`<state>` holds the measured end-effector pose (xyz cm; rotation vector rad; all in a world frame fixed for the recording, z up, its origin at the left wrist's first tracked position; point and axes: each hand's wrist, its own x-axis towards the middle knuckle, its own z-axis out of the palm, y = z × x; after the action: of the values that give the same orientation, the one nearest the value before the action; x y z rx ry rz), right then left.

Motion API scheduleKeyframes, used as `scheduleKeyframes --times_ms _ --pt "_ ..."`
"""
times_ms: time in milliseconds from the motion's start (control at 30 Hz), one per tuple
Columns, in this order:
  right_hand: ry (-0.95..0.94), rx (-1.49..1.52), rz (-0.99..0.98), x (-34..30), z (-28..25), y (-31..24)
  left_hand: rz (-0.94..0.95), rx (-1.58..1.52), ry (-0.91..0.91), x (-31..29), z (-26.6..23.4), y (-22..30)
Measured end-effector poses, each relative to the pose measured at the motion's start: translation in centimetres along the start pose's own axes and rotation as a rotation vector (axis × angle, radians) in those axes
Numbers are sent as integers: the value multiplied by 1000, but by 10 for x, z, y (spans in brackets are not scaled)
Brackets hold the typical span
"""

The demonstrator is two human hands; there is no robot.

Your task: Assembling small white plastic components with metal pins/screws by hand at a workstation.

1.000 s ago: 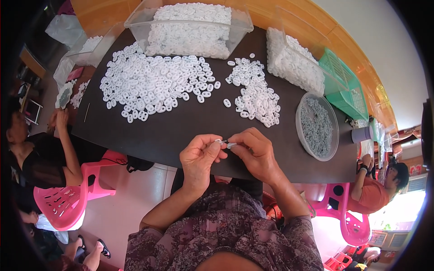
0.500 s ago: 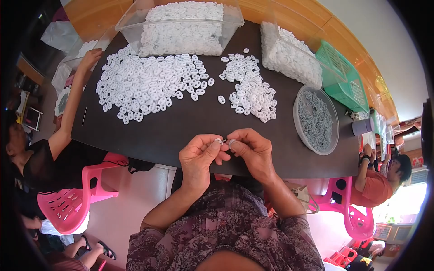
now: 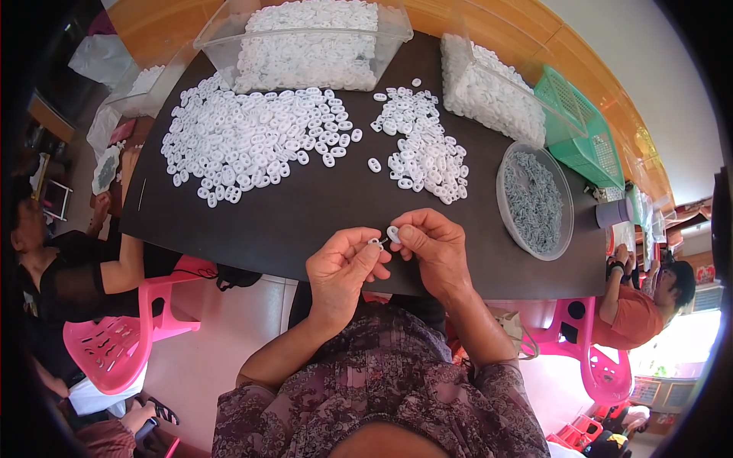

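Over the table's near edge, my left hand (image 3: 340, 267) pinches a small white plastic piece with holes (image 3: 375, 242) between thumb and fingers. My right hand (image 3: 435, 248) grips a white oval plastic piece (image 3: 393, 233) at its fingertips, its face turned upward. A tiny dark part shows between the two pieces; its kind is too small to tell. Beyond my hands lie a large heap of white two-hole oval pieces (image 3: 244, 141) on the left and a smaller heap (image 3: 427, 153) on the right.
Clear bins of white pieces (image 3: 305, 57) (image 3: 489, 95) stand at the back. To the right are a round tub (image 3: 547, 256) of small grey parts, a green basket (image 3: 599, 156) and a cup (image 3: 613, 214). People sit at both sides; a pink chair (image 3: 107, 351) is at left.
My right hand has risen slightly, and its white piece now shows more of its face. The person at left has drawn an arm back from the bin.
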<state>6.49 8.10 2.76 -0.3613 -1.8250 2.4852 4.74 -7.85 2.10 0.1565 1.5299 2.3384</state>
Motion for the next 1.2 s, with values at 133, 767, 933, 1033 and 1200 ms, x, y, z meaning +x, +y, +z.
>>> scheduleKeyframes --times_ms 133,767,933,1033,1200 --pt "9 -47 -54 1 3 -1 -20 17 4 0 0 0" --pt "43 -175 -133 -7 18 -2 -1 11 61 -2 2 -4" --pt "33 -333 -284 -7 18 1 79 68 71 -4 1 -11" --pt "-6 -330 -290 -9 19 4 167 45 71 -3 3 -12" --pt "-24 -354 -316 -9 20 8 192 71 73 -2 1 -16"
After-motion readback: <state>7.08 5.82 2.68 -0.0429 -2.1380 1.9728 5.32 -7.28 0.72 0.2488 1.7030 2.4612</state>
